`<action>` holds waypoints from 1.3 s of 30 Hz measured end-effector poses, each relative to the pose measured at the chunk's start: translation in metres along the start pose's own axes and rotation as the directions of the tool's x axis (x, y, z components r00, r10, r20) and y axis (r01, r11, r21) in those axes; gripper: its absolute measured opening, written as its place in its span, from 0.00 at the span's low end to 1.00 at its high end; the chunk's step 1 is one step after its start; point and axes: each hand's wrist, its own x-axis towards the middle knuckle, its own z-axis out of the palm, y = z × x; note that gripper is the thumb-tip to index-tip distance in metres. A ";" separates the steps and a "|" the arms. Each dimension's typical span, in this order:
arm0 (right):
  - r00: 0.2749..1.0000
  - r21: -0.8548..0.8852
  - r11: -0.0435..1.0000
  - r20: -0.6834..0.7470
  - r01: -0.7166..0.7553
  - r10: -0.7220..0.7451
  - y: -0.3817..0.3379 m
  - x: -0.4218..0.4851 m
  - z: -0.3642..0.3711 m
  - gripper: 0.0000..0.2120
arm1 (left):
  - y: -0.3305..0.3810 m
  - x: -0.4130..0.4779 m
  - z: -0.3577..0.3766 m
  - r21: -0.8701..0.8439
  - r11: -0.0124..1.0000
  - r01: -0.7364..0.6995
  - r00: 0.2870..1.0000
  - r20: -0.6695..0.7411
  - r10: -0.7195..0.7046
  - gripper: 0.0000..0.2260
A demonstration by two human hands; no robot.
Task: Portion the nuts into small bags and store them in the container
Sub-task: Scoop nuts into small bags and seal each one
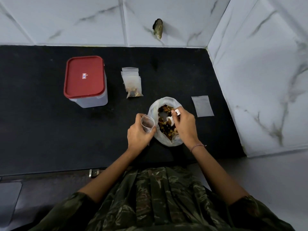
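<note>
A: Your left hand (139,132) is curled round a small zip bag (147,125). Thumb and fingers pinch its sides so the mouth gapes upward, just left of the big bag.

B: And your right hand (184,125) is closed on a white scoop (170,121). Its bowl is down among the nuts (164,129) and its handle slants up and away from you.

A: Those nuts sit in a big clear bag (166,141) lying open on the black counter (50,130) between your hands. Its long axis runs from you toward the wall.

B: Further out, one empty small bag (202,106) lies flat to your right, well apart from the rest.

A: Beyond your left hand, a filled bag (134,90) lies on a pile of empty bags (130,70), nuts at its near end, seal end toward the wall.

B: Left of that stands the container (93,101), its red lid (85,75) on.

A: White marble-veined tiles (250,64) wall the counter behind and on your right, with a dark hole (158,28) in the back wall.
</note>
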 end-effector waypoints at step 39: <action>0.728 0.732 0.344 0.294 -0.588 0.619 0.008 0.003 -0.010 0.10 | 0.001 0.007 0.000 0.009 1.000 -0.006 0.999 -0.039 0.006 0.20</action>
